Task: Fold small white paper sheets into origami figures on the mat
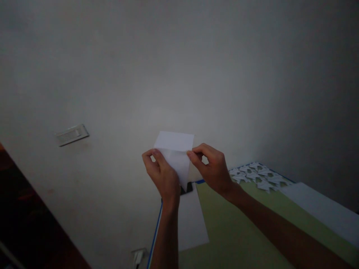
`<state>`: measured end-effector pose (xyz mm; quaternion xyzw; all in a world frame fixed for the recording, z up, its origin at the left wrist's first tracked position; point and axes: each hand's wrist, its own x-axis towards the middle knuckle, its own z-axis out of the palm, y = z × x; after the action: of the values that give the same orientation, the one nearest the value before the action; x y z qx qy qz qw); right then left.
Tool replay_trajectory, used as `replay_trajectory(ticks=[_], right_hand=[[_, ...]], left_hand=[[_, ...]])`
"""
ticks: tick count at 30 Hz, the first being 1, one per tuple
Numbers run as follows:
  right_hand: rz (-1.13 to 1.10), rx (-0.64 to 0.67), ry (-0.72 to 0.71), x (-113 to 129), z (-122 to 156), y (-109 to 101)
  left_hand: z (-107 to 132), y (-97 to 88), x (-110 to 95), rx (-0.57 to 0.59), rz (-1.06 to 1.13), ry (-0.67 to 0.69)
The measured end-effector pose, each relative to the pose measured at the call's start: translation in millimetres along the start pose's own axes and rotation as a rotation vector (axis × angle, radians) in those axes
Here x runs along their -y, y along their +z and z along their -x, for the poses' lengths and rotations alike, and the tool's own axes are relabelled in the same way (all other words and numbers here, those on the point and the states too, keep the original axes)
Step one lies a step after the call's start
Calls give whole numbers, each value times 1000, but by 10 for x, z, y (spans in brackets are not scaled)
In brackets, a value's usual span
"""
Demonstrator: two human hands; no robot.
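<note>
A partly folded white paper sheet (176,153) is held up in the air in front of a pale wall. My left hand (161,173) pinches its left edge, thumb and forefinger pressed together on the paper. My right hand (211,168) pinches its right edge the same way. The sheet has a square top flap and narrows to a point at the bottom between my wrists. Both forearms reach up from the lower edge of the view, above a green table (238,228).
On the green table lie a flat white sheet (192,220), another white sheet (322,211) at right, and several folded paper planes (259,175) at the far corner. A dark object (187,188) sits behind the held paper. A switch plate (71,134) is on the wall, a plug (138,257) below.
</note>
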<state>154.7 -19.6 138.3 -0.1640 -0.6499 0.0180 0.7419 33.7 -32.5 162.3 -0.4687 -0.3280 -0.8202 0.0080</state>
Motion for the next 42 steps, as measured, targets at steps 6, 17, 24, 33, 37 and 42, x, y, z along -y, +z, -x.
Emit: replay_trajectory(ticks=[6, 17, 24, 33, 37, 42], right_hand=[[-41, -98, 104, -37, 5, 5], [-39, -87, 80, -23, -21, 4], [-77, -83, 98, 13, -30, -6], [-133, -184, 208, -89, -20, -24], [-137, -225, 228, -86, -25, -17], [-166, -122, 238, -86, -82, -81]], left_hand=[[71, 69, 26, 87, 56, -70], [154, 61, -48, 41, -94, 12], [120, 57, -66, 35, -26, 66], [265, 137, -21, 273, 226, -245], [292, 153, -6, 339, 184, -256], [228, 123, 5, 355, 184, -332]])
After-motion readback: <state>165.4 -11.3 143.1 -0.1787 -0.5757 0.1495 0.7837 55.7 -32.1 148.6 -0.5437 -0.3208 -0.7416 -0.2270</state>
